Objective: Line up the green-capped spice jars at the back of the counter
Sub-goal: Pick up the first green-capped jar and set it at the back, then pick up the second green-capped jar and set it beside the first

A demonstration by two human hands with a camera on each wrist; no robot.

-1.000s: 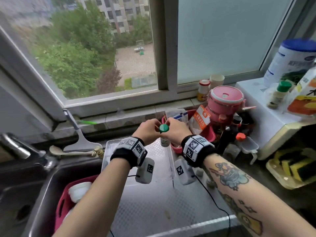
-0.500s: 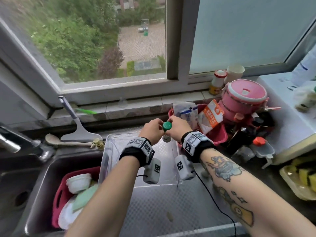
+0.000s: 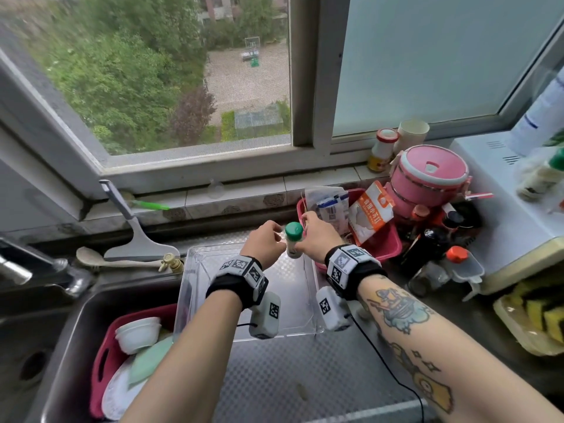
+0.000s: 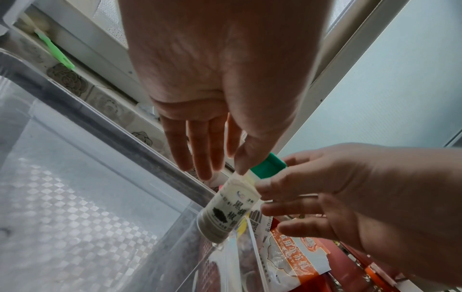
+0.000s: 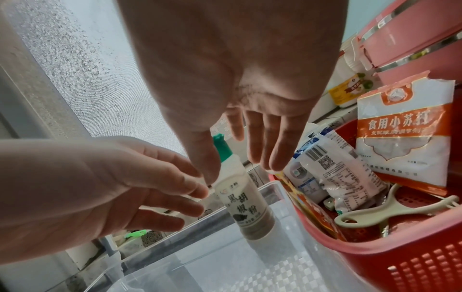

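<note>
A small spice jar [image 3: 293, 244] with a green cap and a white label stands almost upright at the far right corner of a clear plastic tray [image 3: 244, 335]. My right hand [image 3: 317, 239] pinches it near the shoulder between thumb and fingers [image 5: 207, 170]. My left hand [image 3: 265, 242] is on its other side, fingers nearly straight, thumb tip touching the jar [image 4: 227, 209]. Whether the base rests on the tray is unclear. A second green-capped jar [image 3: 540, 175] stands on the white appliance at the far right.
A red basket [image 3: 384, 245] of packets sits right of the tray, with a pink lunch container [image 3: 427, 175] and dark bottles [image 3: 427, 242] behind. The sink [image 3: 55, 346] at left holds dishes. A squeegee [image 3: 137, 242] leans on the tiled sill.
Both hands and the jar stay at the tray's far right corner. The head view has swung left and down, so the white appliance slid toward the right edge.
</note>
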